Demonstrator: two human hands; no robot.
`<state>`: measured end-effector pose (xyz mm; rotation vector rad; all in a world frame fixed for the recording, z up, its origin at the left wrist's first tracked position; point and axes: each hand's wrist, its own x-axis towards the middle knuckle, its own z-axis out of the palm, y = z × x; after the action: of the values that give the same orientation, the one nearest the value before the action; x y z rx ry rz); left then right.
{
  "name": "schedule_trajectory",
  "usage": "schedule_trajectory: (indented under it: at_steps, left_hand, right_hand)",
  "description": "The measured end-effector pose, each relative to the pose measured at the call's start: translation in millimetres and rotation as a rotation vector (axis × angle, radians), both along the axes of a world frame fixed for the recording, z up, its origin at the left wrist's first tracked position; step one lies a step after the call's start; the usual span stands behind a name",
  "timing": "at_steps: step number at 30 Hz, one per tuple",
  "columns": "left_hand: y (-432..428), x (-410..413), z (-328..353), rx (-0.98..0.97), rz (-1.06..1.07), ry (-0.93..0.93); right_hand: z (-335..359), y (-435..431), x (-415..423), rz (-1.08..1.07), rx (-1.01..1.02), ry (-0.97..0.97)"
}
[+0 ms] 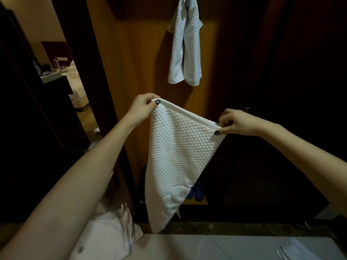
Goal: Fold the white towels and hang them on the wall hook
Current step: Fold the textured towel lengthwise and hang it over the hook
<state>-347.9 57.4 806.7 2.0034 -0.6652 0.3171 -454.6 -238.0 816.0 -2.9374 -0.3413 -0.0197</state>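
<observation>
A white waffle-textured towel hangs in the air in front of me, stretched along its top hem. My left hand pinches the hem's left corner and my right hand pinches its right corner. The towel narrows to a point near the floor edge. Above it, a second white towel hangs folded over the wall hook on the orange wooden panel; the hook itself is mostly hidden by the fabric.
An open doorway at the left shows a room with a bed. Blue slippers sit low behind the held towel. More white cloth lies at the bottom right on a pale surface.
</observation>
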Motion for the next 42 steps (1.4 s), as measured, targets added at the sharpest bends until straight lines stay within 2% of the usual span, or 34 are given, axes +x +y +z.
schedule_trajectory:
  at_steps: [4,8,11,16,18,24,29,33,36,39,42]
  left_hand:
    - [0.5,-6.5,5.8,0.097,-0.054,-0.032]
    - [9.3,-8.7,16.6,0.02,-0.017,-0.063]
    - [27.5,-7.2,17.7,0.11,0.077,-0.122]
    - [46.6,-6.0,9.3,0.206,0.268,-0.152]
    - [50.1,-8.0,3.3,0.245,0.333,-0.145]
    - [36.9,-21.2,-11.1,0.154,0.299,-0.086]
    - [31.1,-27.8,-12.8,0.074,0.128,-0.097]
    - [26.8,-28.8,-3.6,-0.153,-0.094,0.14]
    - [19.8,-29.0,3.2,-0.252,-0.191,0.211]
    - [14.4,-29.3,7.3,-0.384,-0.287,0.315]
    - [6.8,-34.7,13.4,-0.422,-0.349,0.393]
  right_hand:
    - [-17.0,12.9,1.4,0.03,0.014,0.054]
    - [-29.3,18.9,8.6,0.002,-0.015,0.021]
    - [-29.4,15.3,9.9,-0.018,0.175,-0.065]
    - [-17.0,28.2,15.2,-0.119,0.629,-0.238]
    - [-9.4,35.2,15.8,-0.128,0.721,-0.314]
    - [1.6,31.5,10.9,-0.188,0.524,-0.492]
    - [2.4,4.6,-8.0,-0.191,0.677,-0.342]
    - [-4.4,1.0,-25.6,-0.01,1.252,-0.105]
    - [2.0,2.4,-32.5,0.128,1.487,0.094]
    - [11.1,10.7,-37.5,0.252,1.555,0.232]
    - [19.9,23.9,-41.8,0.305,1.445,0.285]
